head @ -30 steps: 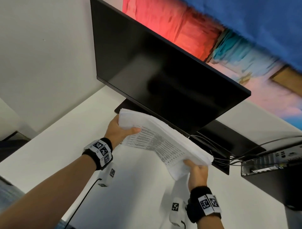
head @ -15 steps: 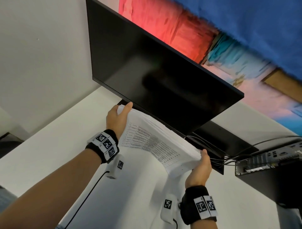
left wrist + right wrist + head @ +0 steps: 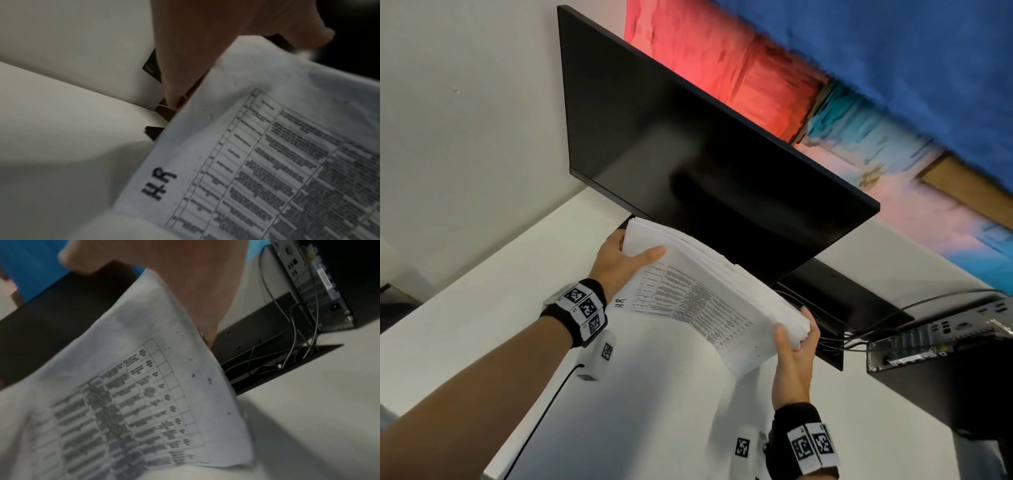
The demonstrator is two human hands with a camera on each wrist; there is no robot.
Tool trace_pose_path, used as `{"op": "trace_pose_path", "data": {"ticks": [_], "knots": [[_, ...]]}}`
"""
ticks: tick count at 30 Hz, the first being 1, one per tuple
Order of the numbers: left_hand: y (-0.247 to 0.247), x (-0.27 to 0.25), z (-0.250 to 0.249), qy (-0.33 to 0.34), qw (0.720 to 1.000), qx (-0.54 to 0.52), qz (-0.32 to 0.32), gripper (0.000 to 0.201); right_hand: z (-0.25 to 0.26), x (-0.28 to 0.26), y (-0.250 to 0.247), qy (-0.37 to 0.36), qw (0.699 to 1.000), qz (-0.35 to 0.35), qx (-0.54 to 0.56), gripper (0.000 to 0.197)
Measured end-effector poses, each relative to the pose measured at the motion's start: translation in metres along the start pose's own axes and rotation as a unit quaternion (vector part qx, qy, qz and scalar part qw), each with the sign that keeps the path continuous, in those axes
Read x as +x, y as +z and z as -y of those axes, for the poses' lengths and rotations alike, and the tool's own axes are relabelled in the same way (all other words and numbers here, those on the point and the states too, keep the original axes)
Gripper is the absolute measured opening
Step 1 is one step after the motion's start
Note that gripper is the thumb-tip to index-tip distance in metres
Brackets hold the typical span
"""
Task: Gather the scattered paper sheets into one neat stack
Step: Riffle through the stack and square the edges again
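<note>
The left hand (image 3: 616, 263) has wrapped its thumb back over the paper stack (image 3: 709, 294). The right hand (image 3: 794, 346) grips the other end. The long stack hangs above the desk (image 3: 465, 342), between both hands, near the monitor (image 3: 688, 154).

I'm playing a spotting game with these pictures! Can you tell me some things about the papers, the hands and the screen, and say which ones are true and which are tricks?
1. Both hands hold the paper stack. True: the left hand grips one end, the right hand the other.
2. The monitor shows a bright cartoon. False: its screen is dark.
3. The top sheet has "HR" handwritten by a printed table. True.
4. The stack lies flat on the desk. False: it is held up in front of the monitor.
5. Cables run to a computer box on the right. True.
6. The right hand is holding a pen. False: it holds only paper.
</note>
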State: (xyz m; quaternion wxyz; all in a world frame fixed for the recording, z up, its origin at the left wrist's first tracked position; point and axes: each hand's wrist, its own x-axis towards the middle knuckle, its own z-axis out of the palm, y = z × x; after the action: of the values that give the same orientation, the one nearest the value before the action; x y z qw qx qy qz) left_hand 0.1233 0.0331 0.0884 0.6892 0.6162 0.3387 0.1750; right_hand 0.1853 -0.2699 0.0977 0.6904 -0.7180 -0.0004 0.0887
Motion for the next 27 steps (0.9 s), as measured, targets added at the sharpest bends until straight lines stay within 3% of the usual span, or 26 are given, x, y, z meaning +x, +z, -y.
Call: {"op": "trace_pose_path", "data": {"ticks": [2, 6, 9, 12, 15, 17, 19, 22, 24, 25, 27], "knots": [[-0.005, 0.001, 0.011, -0.014, 0.999, 0.017, 0.024, 0.060, -0.007, 0.000, -0.003, 0.010, 0.998, 0.031, -0.052, 0.091], [-0.001, -0.005, 0.021, -0.019, 0.999, 0.014, 0.043, 0.046, -0.014, 0.001, -0.004, 0.061, 0.996, -0.012, -0.058, 0.049], [0.003, -0.005, 0.023, -0.012, 0.999, -0.022, 0.031, 0.041, -0.012, 0.003, -0.002, 0.052, 0.997, -0.034, -0.041, 0.036], [0.006, -0.004, 0.030, 0.006, 1.000, -0.019, 0.006, 0.052, -0.015, 0.002, 0.003, 0.074, 0.996, -0.055, 0.000, 0.038], [0.009, -0.006, 0.034, 0.029, 0.999, 0.019, 0.009, 0.042, -0.020, -0.002, 0.005, 0.084, 0.995, -0.046, -0.014, 0.043], [0.011, -0.007, 0.027, 0.061, 0.997, 0.047, 0.024, 0.035, -0.013, -0.002, 0.003, 0.044, 0.997, -0.047, -0.042, 0.048], [0.010, -0.009, 0.007, 0.107, 0.990, 0.092, 0.031, 0.036, 0.002, -0.001, -0.003, -0.043, 0.993, -0.052, -0.095, 0.060], [0.000, -0.013, -0.036, 0.213, 0.960, 0.171, 0.059, 0.033, 0.028, 0.003, -0.008, -0.149, 0.969, -0.021, -0.198, 0.087], [-0.011, -0.017, -0.071, 0.287, 0.928, 0.217, 0.099, 0.025, 0.045, 0.004, -0.002, -0.171, 0.941, 0.039, -0.290, 0.097], [-0.016, -0.019, -0.088, 0.320, 0.909, 0.239, 0.119, 0.019, 0.054, 0.003, 0.005, -0.173, 0.924, 0.084, -0.331, 0.092], [-0.024, -0.023, -0.117, 0.372, 0.873, 0.278, 0.148, 0.013, 0.064, 0.001, 0.020, -0.186, 0.888, 0.164, -0.388, 0.060]]}}
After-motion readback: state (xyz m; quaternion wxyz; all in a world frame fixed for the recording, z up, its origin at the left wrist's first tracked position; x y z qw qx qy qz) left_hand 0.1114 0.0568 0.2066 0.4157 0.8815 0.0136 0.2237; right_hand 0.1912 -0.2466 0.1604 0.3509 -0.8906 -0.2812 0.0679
